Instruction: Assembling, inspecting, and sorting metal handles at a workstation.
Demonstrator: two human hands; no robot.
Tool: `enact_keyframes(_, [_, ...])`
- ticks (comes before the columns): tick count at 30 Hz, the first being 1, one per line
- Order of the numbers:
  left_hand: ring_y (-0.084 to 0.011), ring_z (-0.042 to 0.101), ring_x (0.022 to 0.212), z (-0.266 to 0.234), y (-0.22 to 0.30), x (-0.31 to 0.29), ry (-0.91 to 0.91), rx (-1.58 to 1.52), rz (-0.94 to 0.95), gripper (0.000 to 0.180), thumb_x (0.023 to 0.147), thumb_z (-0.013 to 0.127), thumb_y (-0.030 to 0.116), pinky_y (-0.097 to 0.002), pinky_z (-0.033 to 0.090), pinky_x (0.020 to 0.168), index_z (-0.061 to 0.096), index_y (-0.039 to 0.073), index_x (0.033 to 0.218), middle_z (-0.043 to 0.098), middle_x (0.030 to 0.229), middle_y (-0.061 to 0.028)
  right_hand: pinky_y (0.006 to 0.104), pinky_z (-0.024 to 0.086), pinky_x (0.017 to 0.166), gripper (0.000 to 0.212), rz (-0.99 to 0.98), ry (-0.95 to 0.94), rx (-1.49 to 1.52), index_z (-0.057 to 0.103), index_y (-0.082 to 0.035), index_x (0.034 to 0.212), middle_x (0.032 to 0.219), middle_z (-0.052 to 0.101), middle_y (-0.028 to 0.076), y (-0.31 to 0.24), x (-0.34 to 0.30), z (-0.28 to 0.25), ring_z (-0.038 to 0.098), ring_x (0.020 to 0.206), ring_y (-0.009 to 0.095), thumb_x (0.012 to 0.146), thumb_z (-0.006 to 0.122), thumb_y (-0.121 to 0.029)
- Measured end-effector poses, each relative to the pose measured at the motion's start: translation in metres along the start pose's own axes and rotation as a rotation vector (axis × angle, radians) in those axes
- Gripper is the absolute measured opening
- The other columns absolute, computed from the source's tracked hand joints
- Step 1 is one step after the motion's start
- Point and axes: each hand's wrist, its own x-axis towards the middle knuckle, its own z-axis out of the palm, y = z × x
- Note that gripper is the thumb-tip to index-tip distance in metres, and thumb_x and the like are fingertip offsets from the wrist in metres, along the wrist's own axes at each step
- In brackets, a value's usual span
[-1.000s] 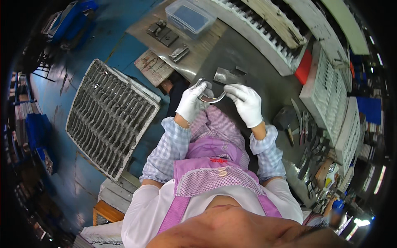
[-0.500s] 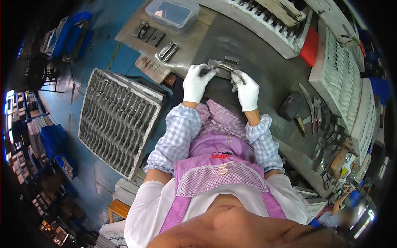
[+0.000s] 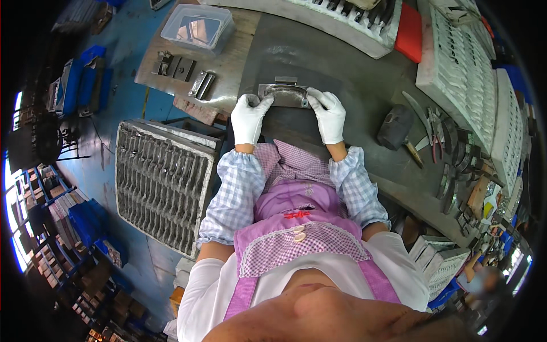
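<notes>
A black mallet (image 3: 394, 126) and pliers (image 3: 437, 147) lie right on the table (image 3: 353, 62); a clear box (image 3: 198, 27) sits far left. Gloved fingertips partly hide both ends of the curved metal strip (image 3: 286, 88), which lies over a metal plate (image 3: 289, 98), long axis left-right, bowing away from the person. Left hand (image 3: 248, 118) and right hand (image 3: 330, 117) each have their grip clamped on 1 end.

The gloved left hand (image 3: 248, 121) and right hand (image 3: 329, 118) hold a curved metal strip (image 3: 286, 88) at a metal block (image 3: 289, 99).
</notes>
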Motion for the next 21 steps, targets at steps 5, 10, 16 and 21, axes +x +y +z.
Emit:
enact_keyframes(5, [-0.0234, 0.061, 0.069, 0.007, -0.003, -0.007, 0.113, 0.153, 0.157, 0.038, 0.082, 0.083, 0.033, -0.0354, 0.050, 0.067, 0.063, 0.001, 0.083, 0.065, 0.077, -0.0100, 0.0394, 0.046, 0.067, 0.042, -0.051, -0.125, -0.279, 0.071, -0.014, 0.119, 0.074, 0.056, 0.004, -0.021, 0.008, -0.002, 0.057, 0.071, 0.025, 0.079, 0.081, -0.025])
enact_keyframes(10, [-0.0090, 0.060, 0.063, 0.007, 0.045, -0.080, -0.210, -0.580, -0.088, 0.037, 0.104, 0.055, 0.038, -0.0235, 0.046, 0.058, 0.067, 0.004, 0.096, 0.064, 0.076, -0.0005, 0.0385, 0.045, 0.063, 0.020, -0.546, -0.146, -0.480, 0.073, -0.021, 0.087, 0.071, 0.052, 0.001, -0.029, -0.025, -0.018, 0.056, 0.068, 0.023, 0.072, 0.068, -0.010])
enact_keyframes(16, [-0.0112, 0.059, 0.081, -0.034, 0.006, -0.106, -0.192, -0.313, 0.054, 0.030, 0.106, 0.052, 0.030, -0.0266, 0.048, 0.072, 0.062, 0.003, 0.113, 0.065, 0.090, -0.0060, 0.0404, 0.043, 0.103, 0.061, -0.056, 0.218, -0.394, 0.062, 0.000, 0.130, 0.124, 0.063, 0.016, -0.010, -0.021, -0.202, 0.062, 0.107, 0.031, 0.070, 0.052, 0.007])
enact_keyframes(21, [-0.0192, 0.068, 0.076, -0.064, -0.018, -0.095, -0.342, -0.133, -0.068, 0.033, 0.104, 0.054, 0.033, -0.0318, 0.052, 0.070, 0.065, 0.003, 0.115, 0.070, 0.084, -0.0083, 0.0425, 0.050, 0.088, 0.060, 0.209, -0.026, -0.911, 0.059, -0.002, 0.134, 0.102, 0.068, 0.015, 0.058, -0.079, -0.240, 0.065, 0.095, 0.033, 0.077, 0.074, -0.010])
